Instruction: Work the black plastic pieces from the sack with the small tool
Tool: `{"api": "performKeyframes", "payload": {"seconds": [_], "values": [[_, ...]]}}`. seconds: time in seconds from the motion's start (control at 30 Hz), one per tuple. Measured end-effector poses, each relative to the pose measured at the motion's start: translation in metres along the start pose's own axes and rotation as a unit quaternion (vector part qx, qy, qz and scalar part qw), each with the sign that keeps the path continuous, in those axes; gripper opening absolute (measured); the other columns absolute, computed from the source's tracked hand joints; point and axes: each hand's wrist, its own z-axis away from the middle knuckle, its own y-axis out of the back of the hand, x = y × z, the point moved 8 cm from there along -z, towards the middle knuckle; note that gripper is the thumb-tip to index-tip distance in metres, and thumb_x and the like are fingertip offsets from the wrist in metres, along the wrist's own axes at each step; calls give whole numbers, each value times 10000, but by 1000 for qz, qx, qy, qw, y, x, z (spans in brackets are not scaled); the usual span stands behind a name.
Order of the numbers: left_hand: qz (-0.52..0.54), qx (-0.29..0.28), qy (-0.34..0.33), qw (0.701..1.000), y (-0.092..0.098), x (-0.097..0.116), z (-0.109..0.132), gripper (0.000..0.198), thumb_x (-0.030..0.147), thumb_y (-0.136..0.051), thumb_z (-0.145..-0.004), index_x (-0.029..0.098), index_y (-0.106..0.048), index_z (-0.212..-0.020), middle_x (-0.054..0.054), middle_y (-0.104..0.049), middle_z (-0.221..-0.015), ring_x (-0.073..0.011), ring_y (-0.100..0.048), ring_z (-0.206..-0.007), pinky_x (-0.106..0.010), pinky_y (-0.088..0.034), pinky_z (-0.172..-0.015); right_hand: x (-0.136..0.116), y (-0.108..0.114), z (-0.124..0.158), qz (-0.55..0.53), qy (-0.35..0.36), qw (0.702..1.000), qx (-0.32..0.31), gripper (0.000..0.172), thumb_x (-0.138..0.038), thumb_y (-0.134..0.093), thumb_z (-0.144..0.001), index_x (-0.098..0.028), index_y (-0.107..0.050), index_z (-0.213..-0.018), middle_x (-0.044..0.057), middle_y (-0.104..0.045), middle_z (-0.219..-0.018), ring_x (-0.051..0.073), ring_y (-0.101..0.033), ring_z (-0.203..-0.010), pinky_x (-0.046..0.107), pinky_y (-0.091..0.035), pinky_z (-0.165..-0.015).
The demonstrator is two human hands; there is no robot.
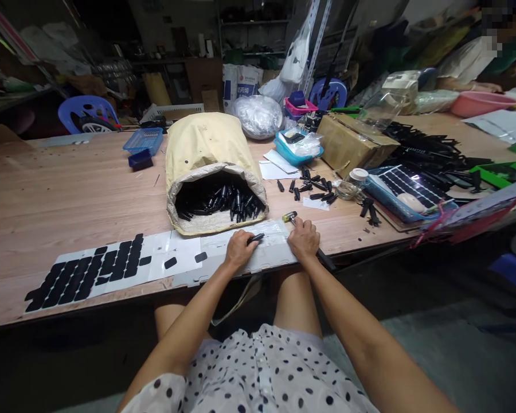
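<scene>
My left hand (pixel 239 249) rests on a white backing sheet (pixel 178 259) at the table's front edge, fingers closed round a small black plastic part (pixel 256 237). My right hand (pixel 303 239) lies just to the right, fingers curled on a thin tool with a yellow-and-silver tip (pixel 289 217). Black adhesive pads (pixel 88 274) cover the sheet's left end, with two loose pads nearer my left hand. Behind my hands lies a yellow sack (pixel 206 154) on its side, its mouth full of black parts (pixel 221 204).
More black parts (pixel 312 187) are scattered right of the sack, near a cardboard box (pixel 352 143), a light blue tray (pixel 298 150) and a solar panel (pixel 406 183). A blue basket (pixel 143 140) stands at the back left. Another person sits at the far right.
</scene>
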Motion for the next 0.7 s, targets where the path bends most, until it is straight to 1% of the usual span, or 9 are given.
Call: {"api": "performKeyframes", "payload": {"seconds": [0.03,0.1,0.27,0.37,0.43,0.5,0.6,0.7], "values": [[-7,-5,5,1000,-6,3,0,156,251,-677,-869,232,-760,-1000,-57,-694,-994,-231,-608,-1009,-360,-483,-918,0,0,0,-1,2,1000,0,399,-204,-460,-936,-184,-615,-1303,146,-576,-1081,267,-522,-990,342,-373,-760],[-22,-2,13,1000,-11,4,-2,171,254,-675,-875,243,-764,-1021,-62,-686,-1010,-242,-596,-1031,-371,-467,-923,-1,1,1,-5,6,1000,3,392,-209,-473,-933,-186,-619,-1297,145,-576,-1071,267,-519,-985,339,-375,-757],[-25,-4,6,1000,-12,3,-3,196,260,-676,-882,263,-767,-1055,-54,-666,-1012,-237,-582,-1030,-366,-448,-920,1,2,-2,-29,10,1000,-7,378,-200,-486,-938,-214,-641,-1282,127,-583,-1059,251,-516,-979,325,-378,-761],[-16,-14,10,1000,-11,3,-3,202,264,-676,-885,265,-772,-1063,-49,-660,-1000,-232,-576,-1023,-357,-444,-914,8,3,-5,-76,-3,997,-31,386,-173,-476,-932,-238,-665,-1262,105,-598,-1037,234,-528,-966,310,-389,-773],[-12,-20,15,1000,-10,4,-3,206,268,-678,-884,266,-775,-1066,-48,-659,-997,-231,-573,-1023,-357,-441,-914,12,6,-2,-129,-9,991,-34,410,-157,-455,-925,-242,-670,-1264,92,-615,-1023,227,-545,-957,304,-411,-789],[-10,-28,19,999,-11,4,-3,209,269,-680,-884,262,-777,-1068,-48,-661,-991,-230,-572,-1021,-359,-438,-914,10,11,8,-195,8,981,-24,430,-153,-422,-926,-232,-666,-1271,86,-639,-1034,220,-570,-952,303,-443,-811],[-8,-35,20,999,-11,5,-3,218,277,-681,-884,254,-779,-1078,-50,-664,-984,-229,-571,-1017,-360,-432,-915,-4,18,32,-284,75,956,-13,434,-175,-398,-928,-216,-660,-1272,84,-675,-1067,211,-604,-946,315,-490,-854],[-8,-36,17,999,-11,6,-3,218,295,-681,-887,261,-783,-1075,-48,-667,-973,-227,-569,-1015,-360,-428,-911,-19,23,55,-329,117,937,-10,420,-200,-408,-932,-227,-670,-1258,82,-702,-1090,210,-630,-974,334,-511,-903]]}}
